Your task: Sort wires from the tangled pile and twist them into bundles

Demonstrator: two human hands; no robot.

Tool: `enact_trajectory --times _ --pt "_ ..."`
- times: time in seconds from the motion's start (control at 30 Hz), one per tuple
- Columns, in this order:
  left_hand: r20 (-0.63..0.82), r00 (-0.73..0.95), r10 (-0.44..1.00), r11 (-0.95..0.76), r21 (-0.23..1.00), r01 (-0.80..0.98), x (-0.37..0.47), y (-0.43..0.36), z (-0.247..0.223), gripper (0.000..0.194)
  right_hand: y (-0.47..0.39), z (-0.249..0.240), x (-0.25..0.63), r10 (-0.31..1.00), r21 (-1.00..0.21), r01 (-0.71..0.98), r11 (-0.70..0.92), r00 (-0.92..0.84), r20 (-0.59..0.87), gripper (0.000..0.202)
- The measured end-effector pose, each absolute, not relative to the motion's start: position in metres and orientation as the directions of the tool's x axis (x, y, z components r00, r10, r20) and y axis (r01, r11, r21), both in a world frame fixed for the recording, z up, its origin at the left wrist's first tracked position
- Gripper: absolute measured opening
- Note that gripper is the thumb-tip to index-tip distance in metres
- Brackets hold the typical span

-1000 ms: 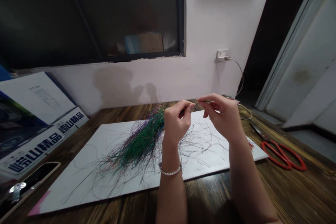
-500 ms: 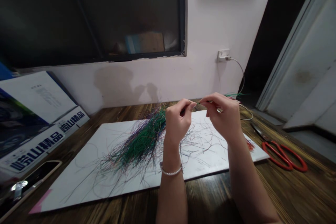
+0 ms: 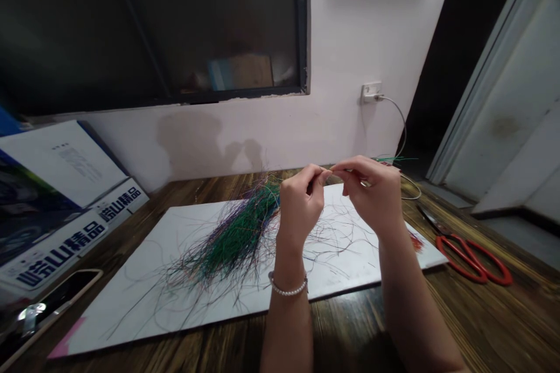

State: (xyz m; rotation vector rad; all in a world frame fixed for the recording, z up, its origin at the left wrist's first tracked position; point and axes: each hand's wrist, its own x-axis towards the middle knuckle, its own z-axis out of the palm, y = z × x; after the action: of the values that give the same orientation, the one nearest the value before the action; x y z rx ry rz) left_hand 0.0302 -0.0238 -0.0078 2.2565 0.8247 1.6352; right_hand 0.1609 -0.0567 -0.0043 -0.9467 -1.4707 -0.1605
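Note:
Thumb and forefinger of my left hand (image 3: 301, 195), which wears a beaded bracelet (image 3: 289, 291), are pinched above the white board. Its fingertips meet those of my right hand (image 3: 370, 186), also closed in a pinch. Between them the fingers hide most of the held strands, and green wire ends (image 3: 400, 158) stick out past the right hand. Behind and left of my left hand, a thick bundle of thin green, purple and dark wires (image 3: 236, 236) lies on the white board (image 3: 144, 297). Loose wire strands are scattered under both hands.
Red-handled scissors (image 3: 475, 259) rest on the wooden table (image 3: 359, 326) at right. A small orange-red wire bunch (image 3: 415, 242) lies at the board's right end. A phone (image 3: 61, 297) and printed boxes (image 3: 65, 204) are at left. A charger cable (image 3: 405, 128) hangs from the wall socket.
My left hand has shifted slightly right, closing the small gap between the fingertips where green wire showed. The right hand has barely moved, and the bundle on the board looks the same.

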Motion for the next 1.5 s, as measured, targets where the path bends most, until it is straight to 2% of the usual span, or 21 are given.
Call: enact_trajectory --times 0.23,0.47,0.73,0.97,1.13,1.3,1.4,1.5 --pt "0.875 0.142 0.463 -0.855 0.399 0.330 0.035 -0.022 -0.009 0.019 -0.056 -0.006 0.167 0.568 -0.592 0.456 0.664 0.207 0.797 0.011" --pt "0.884 0.152 0.442 -0.859 0.369 0.355 0.037 -0.022 -0.010 0.018 -0.055 -0.005 0.169 0.520 -0.542 0.497 0.678 0.198 0.831 0.015" --pt "0.905 0.150 0.398 -0.849 0.301 0.434 0.044 -0.025 -0.010 0.015 -0.051 -0.006 0.174 0.537 -0.590 0.431 0.683 0.250 0.805 0.014" --pt "0.904 0.166 0.394 -0.863 0.302 0.406 0.045 -0.026 -0.008 0.014 -0.046 -0.007 0.178 0.648 -0.679 0.223 0.700 0.200 0.735 0.010" --pt "0.872 0.153 0.464 -0.839 0.378 0.392 0.043 -0.028 -0.007 0.020 -0.046 -0.007 0.179 0.679 -0.693 0.193 0.695 0.143 0.720 0.011" --pt "0.782 0.144 0.606 -0.769 0.529 0.359 0.043 -0.029 -0.005 0.025 -0.044 -0.007 0.179 0.676 -0.665 0.289 0.688 0.077 0.733 0.014" --pt "0.680 0.155 0.717 -0.694 0.676 0.246 0.043 -0.028 -0.006 0.027 -0.043 -0.007 0.180 0.654 -0.618 0.364 0.697 0.028 0.756 0.015" --pt "0.555 0.204 0.807 -0.573 0.818 0.040 0.045 -0.026 -0.006 0.029 -0.041 -0.007 0.181 0.600 -0.540 0.411 0.734 -0.020 0.800 0.015"
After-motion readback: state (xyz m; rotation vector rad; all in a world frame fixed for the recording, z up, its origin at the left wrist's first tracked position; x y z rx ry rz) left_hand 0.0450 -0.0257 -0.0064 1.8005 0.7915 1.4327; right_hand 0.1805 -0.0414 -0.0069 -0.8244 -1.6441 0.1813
